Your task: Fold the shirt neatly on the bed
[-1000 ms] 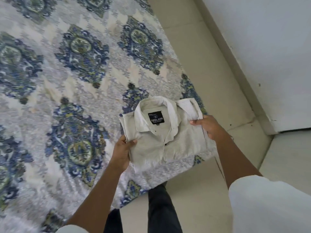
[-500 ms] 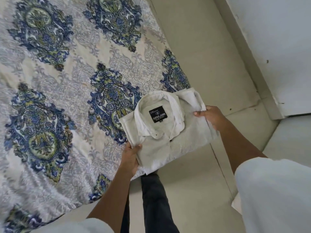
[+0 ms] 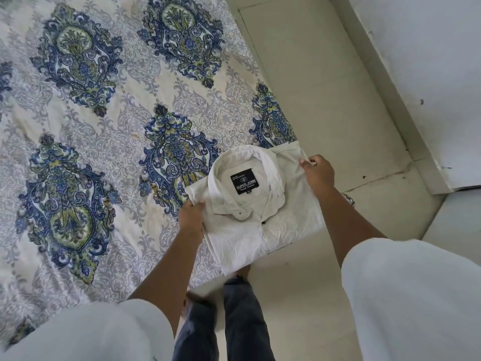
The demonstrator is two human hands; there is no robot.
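I have the shirt (image 3: 260, 212) folded into a collar-up rectangle, held over the bed's (image 3: 104, 121) near corner and overhanging the floor (image 3: 312, 74). My left hand (image 3: 191, 217) pinches its left edge and my right hand (image 3: 318, 173) grips the far right corner. Folding looks done. Next I'd lay it flat further left, where the bed offers room.

Folded white shirt (image 3: 260, 217), collar up

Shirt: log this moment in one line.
shirt folded, collar up | left hand grips edge | right hand grips corner | over bed edge
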